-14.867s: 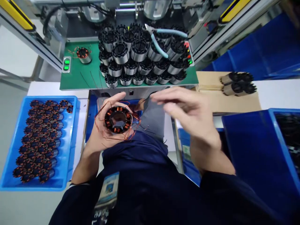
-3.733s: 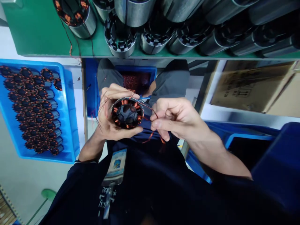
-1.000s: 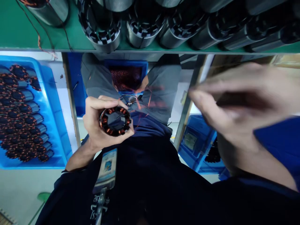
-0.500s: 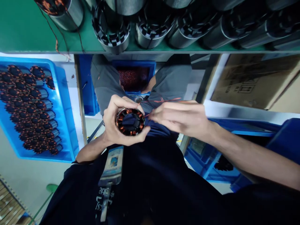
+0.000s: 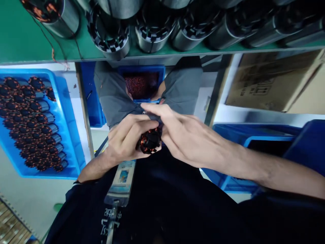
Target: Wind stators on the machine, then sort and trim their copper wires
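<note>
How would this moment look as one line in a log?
left hand: holds copper-wound cylinder | right hand: close beside it | blue tray: at left, more cylinders inside

Over on the green surface point(image 5: 14, 40) stand black-rimmed metal cylinders point(image 5: 119, 49), with a copper-wound one point(image 5: 69, 22) at the left, its wires point(image 5: 53, 53) trailing over the edge. The left white surface point(image 5: 75, 110) carries a blue tray point(image 5: 69, 135); the right white one point(image 5: 254, 117), cardboard point(image 5: 274, 81).

1. Two hands point(image 5: 186, 137).
2. One held core point(image 5: 150, 141).
3. One wound core point(image 5: 64, 22) on the table point(image 5: 12, 44).
4. Perhaps six bare cores point(image 5: 152, 44) in front; the right is dark.
5. More than twenty tray cores point(image 5: 45, 117).
</note>
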### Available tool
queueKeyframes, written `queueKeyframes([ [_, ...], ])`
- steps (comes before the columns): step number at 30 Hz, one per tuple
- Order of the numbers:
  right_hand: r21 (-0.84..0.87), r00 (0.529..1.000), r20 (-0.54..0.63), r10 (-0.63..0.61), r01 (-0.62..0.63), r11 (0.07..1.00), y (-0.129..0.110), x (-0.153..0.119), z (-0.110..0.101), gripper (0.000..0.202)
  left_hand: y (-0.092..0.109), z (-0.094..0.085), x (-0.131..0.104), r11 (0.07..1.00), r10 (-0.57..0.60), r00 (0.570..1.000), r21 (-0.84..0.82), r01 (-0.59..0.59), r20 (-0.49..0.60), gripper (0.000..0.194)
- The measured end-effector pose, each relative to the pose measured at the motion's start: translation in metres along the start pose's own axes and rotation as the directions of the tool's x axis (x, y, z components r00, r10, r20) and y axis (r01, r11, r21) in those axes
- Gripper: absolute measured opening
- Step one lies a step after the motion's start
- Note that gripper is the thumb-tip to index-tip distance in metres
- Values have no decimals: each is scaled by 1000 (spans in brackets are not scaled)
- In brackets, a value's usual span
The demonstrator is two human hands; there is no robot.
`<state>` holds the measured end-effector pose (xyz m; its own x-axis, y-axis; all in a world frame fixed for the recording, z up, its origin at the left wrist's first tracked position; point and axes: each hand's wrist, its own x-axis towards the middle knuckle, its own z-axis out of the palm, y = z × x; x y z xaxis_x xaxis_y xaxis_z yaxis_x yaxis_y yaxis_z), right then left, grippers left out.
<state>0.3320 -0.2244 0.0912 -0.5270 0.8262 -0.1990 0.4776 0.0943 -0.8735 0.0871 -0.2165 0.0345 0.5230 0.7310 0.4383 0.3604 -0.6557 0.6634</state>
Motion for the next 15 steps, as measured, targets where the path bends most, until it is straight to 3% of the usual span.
queueKeyframes([
  [2, 10, 999, 31, -12, 12, 1000, 7, 6, -3, 62, 2, 1, 1, 999, 37, 999, 7, -37, -12, 57],
  [5, -12, 997, 62, -49, 50, 999, 5, 0, -18, 23, 6, 3, 7, 996, 9, 991, -86, -21, -134, 59],
  [7, -1, 990, 88, -111, 111, 994, 0, -5, -30, 19, 8, 4, 12, 981, -67, 975, -190, 26, -212, 65],
  [10, 63, 974, 115, -193, 187, 980, -5, -4, -48, 18, 7, 4, 15, 933, -253, 966, -280, 228, -56, 65],
  [13, 50, 954, 161, -251, 246, 968, -7, 5, -64, 23, 3, 2, 10, 833, -381, 900, -344, 434, 212, 62],
  [15, -4, 957, 178, -229, 234, 972, -7, 8, -72, 34, 2, 1, 1, 774, -393, 866, -398, 493, 308, 62],
])
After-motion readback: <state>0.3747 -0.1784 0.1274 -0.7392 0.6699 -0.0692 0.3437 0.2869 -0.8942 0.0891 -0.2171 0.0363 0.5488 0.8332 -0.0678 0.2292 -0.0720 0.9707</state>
